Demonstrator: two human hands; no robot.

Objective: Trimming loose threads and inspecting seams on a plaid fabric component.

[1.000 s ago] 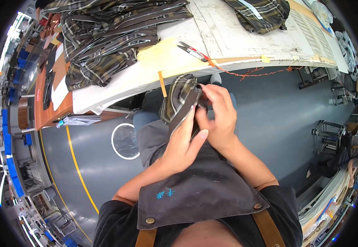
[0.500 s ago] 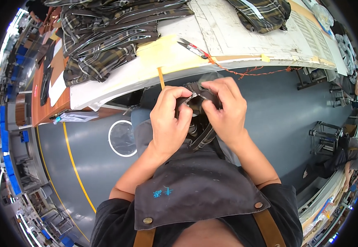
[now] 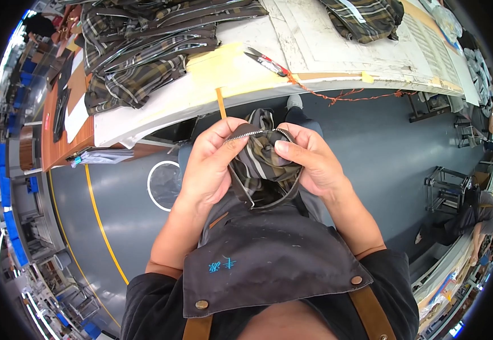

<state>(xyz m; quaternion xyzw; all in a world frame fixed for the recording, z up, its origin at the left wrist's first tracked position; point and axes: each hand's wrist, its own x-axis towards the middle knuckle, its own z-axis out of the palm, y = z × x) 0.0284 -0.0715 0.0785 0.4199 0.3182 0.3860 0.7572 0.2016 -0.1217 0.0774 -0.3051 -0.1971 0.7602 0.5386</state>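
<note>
Above my lap I hold a dark plaid zippered garment piece (image 3: 257, 161) with a dark edging. Its metal zipper teeth run along both sides of a gaping opening, and the plaid fabric shows inside. My left hand (image 3: 215, 156) pinches one zipper edge between thumb and fingers. Opposite it, my right hand (image 3: 309, 153) grips the other edge, its thumb pressing near the teeth. The two zipper sides come close together between my hands at the far end. Whether a slider sits there is too small to tell.
Beyond my hands lies a white worktable (image 3: 292, 51) with a pile of plaid zippered pieces (image 3: 144, 51) at left and another plaid bundle (image 3: 365, 20) at right. Red-handled thread snips (image 3: 268, 61) on an orange cord lie near its edge. A white-rimmed round bin (image 3: 164, 186) stands on the floor.
My hands have moved apart and spread the piece, so its zipper opening now gapes and shows the plaid inside. A shoe has come into view below the table edge.
</note>
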